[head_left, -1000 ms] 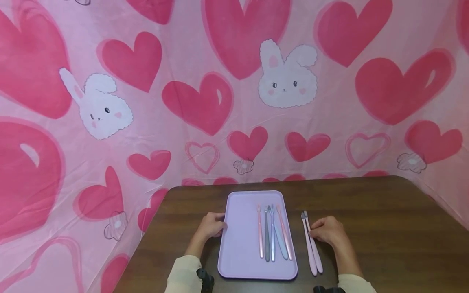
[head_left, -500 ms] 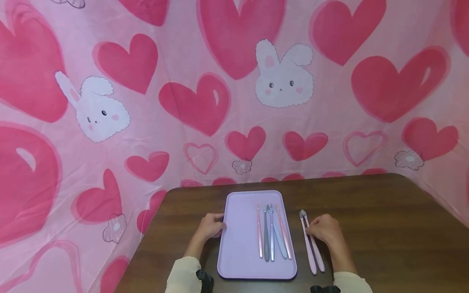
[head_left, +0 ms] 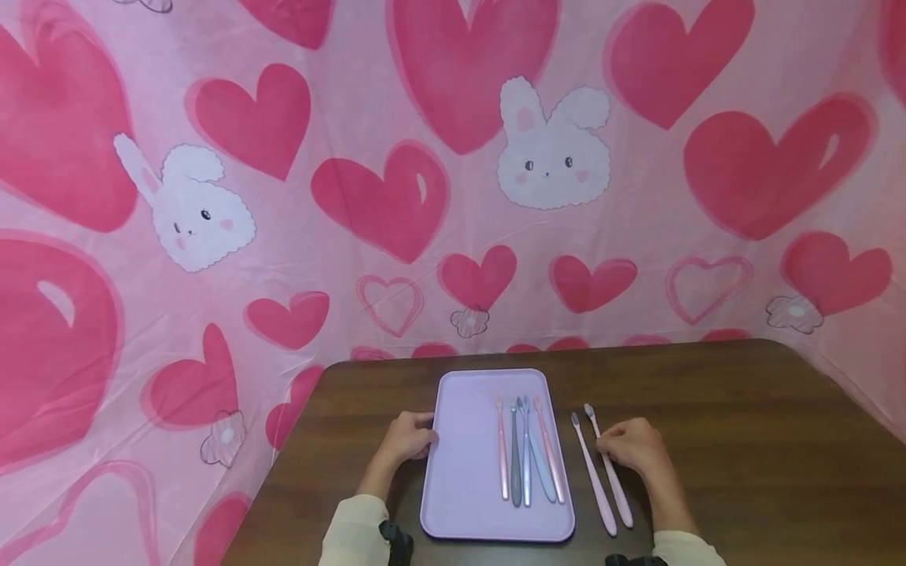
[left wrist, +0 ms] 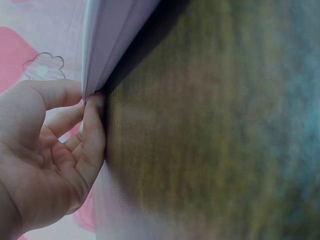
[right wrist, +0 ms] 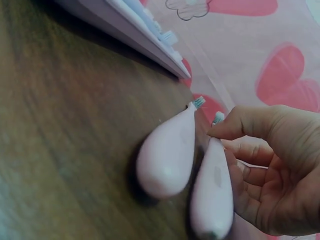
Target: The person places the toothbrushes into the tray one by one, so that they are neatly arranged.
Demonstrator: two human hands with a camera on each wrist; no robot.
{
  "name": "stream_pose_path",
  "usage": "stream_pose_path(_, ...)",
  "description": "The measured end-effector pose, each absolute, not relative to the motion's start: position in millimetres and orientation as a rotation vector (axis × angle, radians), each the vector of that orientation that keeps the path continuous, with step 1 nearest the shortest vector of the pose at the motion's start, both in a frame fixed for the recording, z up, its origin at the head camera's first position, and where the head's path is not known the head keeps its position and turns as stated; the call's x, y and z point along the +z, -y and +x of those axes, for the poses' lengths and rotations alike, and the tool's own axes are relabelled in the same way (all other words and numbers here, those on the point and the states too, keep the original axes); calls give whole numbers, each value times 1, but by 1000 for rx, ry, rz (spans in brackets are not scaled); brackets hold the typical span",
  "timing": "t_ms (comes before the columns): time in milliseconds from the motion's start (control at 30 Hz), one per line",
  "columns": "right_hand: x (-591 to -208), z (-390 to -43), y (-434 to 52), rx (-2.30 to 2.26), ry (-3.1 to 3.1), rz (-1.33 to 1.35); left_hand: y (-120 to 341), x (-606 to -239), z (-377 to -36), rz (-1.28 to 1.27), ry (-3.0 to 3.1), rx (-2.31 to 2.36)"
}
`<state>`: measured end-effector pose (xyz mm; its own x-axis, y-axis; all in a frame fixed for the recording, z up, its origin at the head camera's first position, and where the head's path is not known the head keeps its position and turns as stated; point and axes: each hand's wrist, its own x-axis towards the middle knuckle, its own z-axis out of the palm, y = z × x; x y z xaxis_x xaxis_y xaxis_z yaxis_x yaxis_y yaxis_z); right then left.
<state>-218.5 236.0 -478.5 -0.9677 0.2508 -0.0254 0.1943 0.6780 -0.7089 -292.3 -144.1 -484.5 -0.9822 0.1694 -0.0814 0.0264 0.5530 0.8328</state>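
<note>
My left hand (head_left: 408, 436) grips the left rim of a lilac tray (head_left: 460, 472), thumb and fingers pinching its edge in the left wrist view. To the right of the tray, my right hand (head_left: 633, 444) pinches the neck of a pale pink toothbrush (head_left: 616, 483) between thumb and fingertips. A second pale pink toothbrush (head_left: 596, 487) lies on the table just left of it, a gap between the two. Both have grey-green bristles (right wrist: 199, 102) in the right wrist view. Several toothbrushes lie in the tray's right half, among them a pink one (head_left: 503, 464) and a grey one (head_left: 516, 464).
The dark wooden table (head_left: 750, 440) extends to the right of my right hand. Behind it hangs a pink cloth (head_left: 340, 102) printed with hearts and rabbits. The tray's raised rim (right wrist: 150, 40) stands close beside the two loose toothbrushes.
The two pale pink toothbrushes, close together before, are now spread apart, the left one nearer the tray. My right hand shifted slightly left and then back right. The left hand stayed on the tray.
</note>
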Motion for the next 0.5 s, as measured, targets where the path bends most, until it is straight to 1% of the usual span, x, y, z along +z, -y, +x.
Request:
stream_pose_path(333,-480,-219,-237,1574,2687,-370,145,-484,-292,153,-2634,1388)
stream_pose_path(500,-479,-219,-237,1684,2646,-366,145,-483,-292,147,-2637,1391)
